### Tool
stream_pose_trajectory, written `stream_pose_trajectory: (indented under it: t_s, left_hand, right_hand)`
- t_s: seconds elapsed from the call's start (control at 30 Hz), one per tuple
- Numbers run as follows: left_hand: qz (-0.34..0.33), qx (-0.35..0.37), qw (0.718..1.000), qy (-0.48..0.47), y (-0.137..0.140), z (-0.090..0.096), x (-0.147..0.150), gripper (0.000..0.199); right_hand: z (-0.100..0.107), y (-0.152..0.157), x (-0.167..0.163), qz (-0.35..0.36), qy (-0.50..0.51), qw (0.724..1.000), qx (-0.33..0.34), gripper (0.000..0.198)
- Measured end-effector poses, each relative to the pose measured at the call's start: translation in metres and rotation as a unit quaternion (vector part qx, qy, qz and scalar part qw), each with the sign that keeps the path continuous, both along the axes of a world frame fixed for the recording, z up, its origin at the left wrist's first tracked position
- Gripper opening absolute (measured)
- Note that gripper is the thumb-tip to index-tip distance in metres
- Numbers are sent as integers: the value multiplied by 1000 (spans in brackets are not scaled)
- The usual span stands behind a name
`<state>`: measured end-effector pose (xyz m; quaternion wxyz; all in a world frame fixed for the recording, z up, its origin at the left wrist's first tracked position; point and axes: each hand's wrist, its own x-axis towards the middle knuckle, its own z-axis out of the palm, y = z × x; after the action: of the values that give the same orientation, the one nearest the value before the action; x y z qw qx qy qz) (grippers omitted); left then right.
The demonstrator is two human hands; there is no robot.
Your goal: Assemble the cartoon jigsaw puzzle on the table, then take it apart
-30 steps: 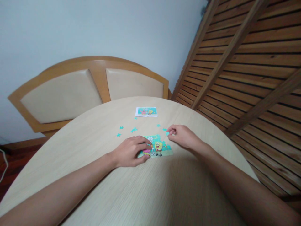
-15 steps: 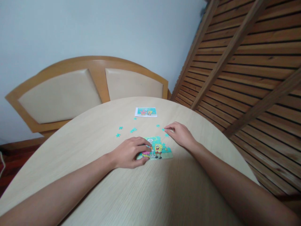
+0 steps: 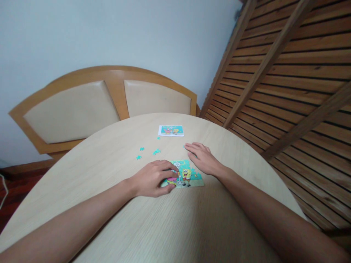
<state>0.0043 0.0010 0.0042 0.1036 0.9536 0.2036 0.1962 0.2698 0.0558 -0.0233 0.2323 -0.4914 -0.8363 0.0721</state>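
Observation:
A partly joined jigsaw puzzle (image 3: 187, 176) with cartoon figures lies flat on the table. My left hand (image 3: 157, 178) rests over its left side, fingers apart, covering part of the picture. Just beyond the puzzle's upper right, my right hand (image 3: 202, 157) lies low over the table with fingers stretched out. Its fingertips are at a small turquoise puzzle piece (image 3: 184, 147), which is partly hidden. Whatever lies under the right palm is out of sight.
Several loose turquoise pieces (image 3: 156, 152) lie left of the puzzle's top edge. Farther back is a reference picture card (image 3: 172, 130) on the round wooden table (image 3: 109, 219). Beyond stand a padded bench back (image 3: 122, 98) and a slatted wooden panel (image 3: 274, 91).
My right hand has shifted left and its fingers have straightened from a pinch near a loose piece. It now covers the area where two pieces lay. My left hand stays on the puzzle.

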Motion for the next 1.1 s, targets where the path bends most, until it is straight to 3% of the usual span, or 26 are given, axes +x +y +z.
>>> stream_pose_trajectory:
  t_s: [0.3, 0.93, 1.0, 1.1]
  left_hand:
    - [47, 16, 999, -15, 0, 1, 1, 21]
    - [47, 2, 999, -10, 1, -2, 0, 19]
    - [90, 7, 996, -27, 5, -1, -2, 19]
    - [227, 27, 971, -64, 19, -2, -16, 20]
  right_hand:
    - [11, -6, 1, 51, 16, 998, 42, 16]
    - [5, -5, 0, 46, 44, 998, 18, 12]
    - [4, -4, 0, 45, 45, 998, 17, 13]
    - [3, -3, 2, 45, 44, 998, 14, 15]
